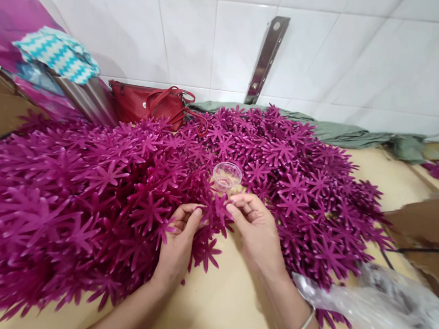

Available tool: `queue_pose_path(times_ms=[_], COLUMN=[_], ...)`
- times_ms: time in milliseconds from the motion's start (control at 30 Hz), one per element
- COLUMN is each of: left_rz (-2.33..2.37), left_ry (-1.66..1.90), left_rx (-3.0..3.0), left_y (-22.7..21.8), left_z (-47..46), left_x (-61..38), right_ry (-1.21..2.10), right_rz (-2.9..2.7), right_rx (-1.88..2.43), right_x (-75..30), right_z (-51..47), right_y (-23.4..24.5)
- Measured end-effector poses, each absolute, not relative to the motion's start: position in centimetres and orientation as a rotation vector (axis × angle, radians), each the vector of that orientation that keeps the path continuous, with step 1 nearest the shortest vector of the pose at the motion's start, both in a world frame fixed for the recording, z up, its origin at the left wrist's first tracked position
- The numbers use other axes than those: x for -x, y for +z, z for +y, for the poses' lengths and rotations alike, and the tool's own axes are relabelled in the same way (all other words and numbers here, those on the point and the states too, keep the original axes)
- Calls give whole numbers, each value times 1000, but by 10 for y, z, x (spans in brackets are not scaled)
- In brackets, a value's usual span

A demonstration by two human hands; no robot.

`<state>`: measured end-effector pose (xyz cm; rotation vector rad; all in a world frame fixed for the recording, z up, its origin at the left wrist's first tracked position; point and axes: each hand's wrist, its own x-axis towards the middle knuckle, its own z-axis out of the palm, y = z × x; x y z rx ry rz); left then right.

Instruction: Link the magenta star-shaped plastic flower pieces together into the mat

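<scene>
Between my two hands is a magenta artificial flower (218, 211) with long narrow petals. My left hand (181, 233) pinches it from the left, thumb against the fingers. On the other side my right hand (254, 226) grips a petal between thumb and forefinger. Just beyond my fingertips stands a small clear plastic cup (226, 176); its contents are hard to make out. A large heap of the same magenta flowers (66, 197) lies at the left, and a second heap (309, 193) spreads out on the right.
A red handbag (128, 103) leans against the white tiled wall (184, 38). Clear plastic wrap (379, 306) lies at the right, near a cardboard box (425, 228). A blue-and-white zigzag cloth (58, 54) hangs over metal at the left. Green cloth (345, 129) runs along the wall.
</scene>
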<state>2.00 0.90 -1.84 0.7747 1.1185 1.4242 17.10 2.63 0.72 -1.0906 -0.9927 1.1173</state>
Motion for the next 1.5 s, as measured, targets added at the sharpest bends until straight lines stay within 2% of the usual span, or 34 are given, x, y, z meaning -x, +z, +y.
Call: queue_pose_path(times_ms=[267, 533, 867, 1067, 1500], left_rz=[1155, 1179, 1046, 1110, 1216], left_ry=[1421, 1411, 1288, 1371, 1455], left_rx=[-819, -863, -900, -848, -731], left_y=[-18, -18, -7, -6, -17], left_z=[8, 8, 4, 8, 13], left_x=[-20, -19, -22, -24, -16], right_ry=[1223, 1016, 1122, 1149, 1139], right_rz=[-1125, -1242, -1279, -1379, -835], right_rx=[1189, 1311, 1317, 1236, 1173], right_x=[-177, -175, -167, -167, -191], right_z=[26, 22, 19, 20, 26], right_y=[7, 18, 21, 21, 15])
